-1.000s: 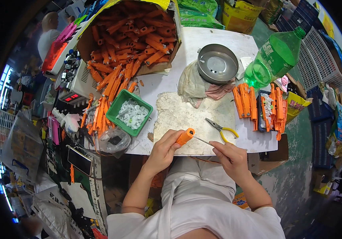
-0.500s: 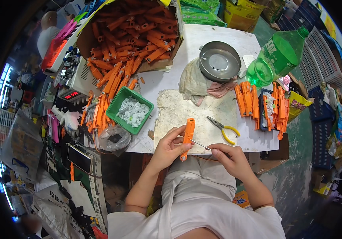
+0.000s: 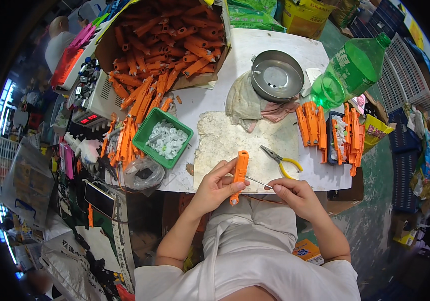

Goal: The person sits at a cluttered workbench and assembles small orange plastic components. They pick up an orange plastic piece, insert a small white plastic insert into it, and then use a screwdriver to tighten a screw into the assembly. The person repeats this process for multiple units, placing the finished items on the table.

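Observation:
My left hand (image 3: 218, 184) is closed round a slim orange plastic housing (image 3: 240, 168), held upright over the table's near edge. Pinched in my right hand (image 3: 295, 194) is a thin metal rod (image 3: 258, 181), whose far end meets the housing's right side. Whether its tip goes inside cannot be seen. Beyond the hands lies a worn pale work mat (image 3: 215, 140), and on its right part rest pliers (image 3: 281, 160) with yellow handles. A green tray (image 3: 179, 154) of small translucent white parts (image 3: 167, 139) stands to the left of the mat.
A large box at the back left spills orange housings (image 3: 170, 45) onto the table. At the back are a metal bowl (image 3: 277, 76) on a cloth (image 3: 245, 105) and a green bottle (image 3: 348, 72). More orange housings (image 3: 312, 125) flank a dark tray (image 3: 336, 143) at right.
Both hands have shifted slightly to the right, carrying the orange housing and the rod along. The rod still touches the housing's side.

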`<action>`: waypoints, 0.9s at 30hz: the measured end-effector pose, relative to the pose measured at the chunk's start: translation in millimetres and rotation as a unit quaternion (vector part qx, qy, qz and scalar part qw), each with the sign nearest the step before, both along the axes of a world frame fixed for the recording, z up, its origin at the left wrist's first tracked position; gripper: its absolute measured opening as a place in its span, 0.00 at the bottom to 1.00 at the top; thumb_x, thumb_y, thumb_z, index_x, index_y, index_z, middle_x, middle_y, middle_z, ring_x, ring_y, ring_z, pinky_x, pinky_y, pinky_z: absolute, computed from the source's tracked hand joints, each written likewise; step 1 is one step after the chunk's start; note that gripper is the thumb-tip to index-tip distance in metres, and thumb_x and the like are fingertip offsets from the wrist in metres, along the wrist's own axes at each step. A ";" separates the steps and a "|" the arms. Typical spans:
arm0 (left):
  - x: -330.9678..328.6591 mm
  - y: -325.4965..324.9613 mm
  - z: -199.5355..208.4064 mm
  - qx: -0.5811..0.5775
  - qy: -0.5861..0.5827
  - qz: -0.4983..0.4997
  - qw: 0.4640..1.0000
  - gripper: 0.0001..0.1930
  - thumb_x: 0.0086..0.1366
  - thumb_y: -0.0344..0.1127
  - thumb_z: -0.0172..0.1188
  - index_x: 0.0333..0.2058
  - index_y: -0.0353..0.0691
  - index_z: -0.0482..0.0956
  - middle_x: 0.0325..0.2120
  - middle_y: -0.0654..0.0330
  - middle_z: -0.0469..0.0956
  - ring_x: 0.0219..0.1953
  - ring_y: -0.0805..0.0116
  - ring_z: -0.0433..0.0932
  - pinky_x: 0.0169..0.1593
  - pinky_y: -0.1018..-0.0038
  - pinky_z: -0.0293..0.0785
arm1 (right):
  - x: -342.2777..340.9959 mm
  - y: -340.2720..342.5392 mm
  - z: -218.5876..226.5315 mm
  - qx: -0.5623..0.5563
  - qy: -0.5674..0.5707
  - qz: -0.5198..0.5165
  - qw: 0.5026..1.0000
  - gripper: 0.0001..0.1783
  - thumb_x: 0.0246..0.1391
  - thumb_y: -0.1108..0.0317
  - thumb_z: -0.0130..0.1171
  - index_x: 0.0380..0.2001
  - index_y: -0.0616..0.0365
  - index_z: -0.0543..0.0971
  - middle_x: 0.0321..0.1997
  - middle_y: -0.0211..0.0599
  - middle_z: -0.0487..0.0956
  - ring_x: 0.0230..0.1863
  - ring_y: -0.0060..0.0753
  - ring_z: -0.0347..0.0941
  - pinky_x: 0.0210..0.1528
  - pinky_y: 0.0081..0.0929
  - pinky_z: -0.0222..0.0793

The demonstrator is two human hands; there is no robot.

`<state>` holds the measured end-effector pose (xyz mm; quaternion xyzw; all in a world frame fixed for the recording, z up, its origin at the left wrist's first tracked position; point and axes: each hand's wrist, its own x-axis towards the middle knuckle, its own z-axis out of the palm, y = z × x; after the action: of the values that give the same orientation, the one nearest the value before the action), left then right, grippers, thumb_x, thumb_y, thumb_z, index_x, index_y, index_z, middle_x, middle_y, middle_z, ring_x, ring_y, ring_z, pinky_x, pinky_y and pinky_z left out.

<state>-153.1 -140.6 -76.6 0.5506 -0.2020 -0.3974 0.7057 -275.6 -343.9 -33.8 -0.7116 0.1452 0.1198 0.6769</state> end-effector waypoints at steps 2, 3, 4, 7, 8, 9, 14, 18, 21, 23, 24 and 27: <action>-0.2 1.0 -0.7 0.010 -0.017 -0.008 1.000 0.30 0.61 0.23 0.58 0.61 0.27 0.57 0.40 0.62 0.62 0.46 0.65 0.77 0.42 0.80 0.77 | 0.9 -1.1 0.4 0.032 0.021 0.004 0.999 0.15 0.63 0.62 0.49 0.41 0.60 0.79 0.15 0.15 0.62 0.16 0.08 0.51 0.18 0.12 0.44; -0.8 1.6 -1.1 0.015 -0.028 -0.009 0.999 0.29 0.61 0.23 0.58 0.60 0.27 0.58 0.40 0.61 0.62 0.45 0.65 0.78 0.43 0.79 0.77 | 2.7 -2.9 4.7 0.061 0.049 0.009 0.997 0.14 0.63 0.62 0.49 0.42 0.60 0.79 0.15 0.15 0.62 0.16 0.08 0.51 0.18 0.12 0.44; -1.0 1.8 -1.0 0.019 -0.039 -0.011 0.999 0.29 0.61 0.22 0.57 0.59 0.26 0.59 0.41 0.61 0.63 0.44 0.64 0.78 0.43 0.78 0.78 | 3.6 -4.6 7.4 0.089 0.077 0.014 0.993 0.14 0.63 0.62 0.49 0.42 0.60 0.78 0.15 0.15 0.61 0.15 0.08 0.50 0.17 0.12 0.44; -2.1 4.4 -0.1 0.075 -0.066 -0.052 0.994 0.29 0.61 0.23 0.58 0.60 0.26 0.59 0.40 0.62 0.63 0.43 0.66 0.79 0.39 0.80 0.77 | -0.7 -16.4 -6.8 0.220 0.146 0.018 0.964 0.15 0.63 0.60 0.48 0.43 0.59 0.78 0.15 0.13 0.60 0.15 0.07 0.49 0.16 0.12 0.42; -3.4 4.7 -0.5 0.082 -0.062 -0.051 0.993 0.29 0.61 0.23 0.58 0.59 0.26 0.59 0.39 0.62 0.63 0.43 0.66 0.79 0.39 0.81 0.77 | -1.4 -14.2 -7.7 0.163 0.121 0.016 0.979 0.14 0.62 0.62 0.49 0.43 0.59 0.77 0.15 0.15 0.62 0.15 0.10 0.52 0.16 0.13 0.46; -5.0 4.3 -1.0 0.089 -0.059 -0.049 0.993 0.28 0.61 0.23 0.57 0.59 0.26 0.60 0.39 0.62 0.63 0.43 0.67 0.79 0.38 0.81 0.76 | -2.3 -9.1 -7.5 0.105 0.097 0.015 0.990 0.13 0.61 0.63 0.51 0.43 0.60 0.77 0.16 0.17 0.64 0.15 0.13 0.56 0.16 0.15 0.50; -8.3 0.0 -10.0 0.064 -0.026 0.002 0.998 0.28 0.61 0.23 0.57 0.59 0.27 0.60 0.38 0.62 0.62 0.41 0.70 0.78 0.39 0.81 0.76 | -17.8 10.5 -20.6 -0.484 -0.282 0.094 0.823 0.17 0.49 0.73 0.59 0.45 0.57 0.74 0.18 0.38 0.74 0.16 0.33 0.72 0.18 0.30 0.65; -9.9 -7.3 -14.6 0.014 0.008 0.067 0.998 0.29 0.62 0.24 0.58 0.60 0.28 0.58 0.40 0.61 0.64 0.41 0.67 0.78 0.42 0.78 0.78 | -11.1 11.7 -14.3 -0.326 -0.219 0.019 0.920 0.12 0.54 0.70 0.57 0.43 0.58 0.77 0.21 0.40 0.77 0.19 0.34 0.74 0.21 0.27 0.67; -5.1 -7.8 -15.5 0.006 0.028 0.081 0.996 0.30 0.62 0.26 0.58 0.61 0.28 0.57 0.44 0.58 0.67 0.43 0.61 0.79 0.45 0.74 0.78 | -10.4 8.1 -3.5 -0.199 -0.096 0.023 0.975 0.11 0.57 0.68 0.55 0.42 0.61 0.78 0.24 0.43 0.79 0.21 0.35 0.75 0.25 0.25 0.68; -3.2 -9.8 -13.8 0.000 0.038 0.079 0.996 0.30 0.62 0.27 0.58 0.61 0.29 0.57 0.45 0.58 0.68 0.43 0.60 0.79 0.45 0.74 0.78 | -11.6 4.6 -12.6 -0.175 -0.089 0.035 0.980 0.12 0.59 0.67 0.53 0.41 0.62 0.79 0.26 0.45 0.80 0.23 0.34 0.75 0.28 0.24 0.69; -3.2 -11.0 -13.8 -0.005 0.041 0.076 0.996 0.30 0.62 0.27 0.58 0.61 0.29 0.57 0.45 0.57 0.68 0.43 0.60 0.79 0.45 0.73 0.78 | -11.9 3.2 -15.0 -0.170 -0.081 0.036 0.981 0.12 0.59 0.67 0.53 0.41 0.62 0.79 0.26 0.45 0.79 0.23 0.33 0.75 0.29 0.24 0.69; -1.9 -13.0 -10.3 -0.012 0.036 0.061 0.997 0.30 0.63 0.26 0.56 0.61 0.27 0.55 0.43 0.58 0.64 0.45 0.59 0.78 0.46 0.74 0.79 | -11.0 0.0 -21.9 -0.151 -0.068 0.035 0.986 0.13 0.60 0.66 0.52 0.41 0.62 0.79 0.25 0.39 0.79 0.25 0.25 0.73 0.30 0.22 0.68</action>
<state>-155.1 -153.7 -86.9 0.5384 -0.1472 -0.3713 0.7420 -286.6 -343.9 -55.7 -0.8169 0.0901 0.0713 0.5653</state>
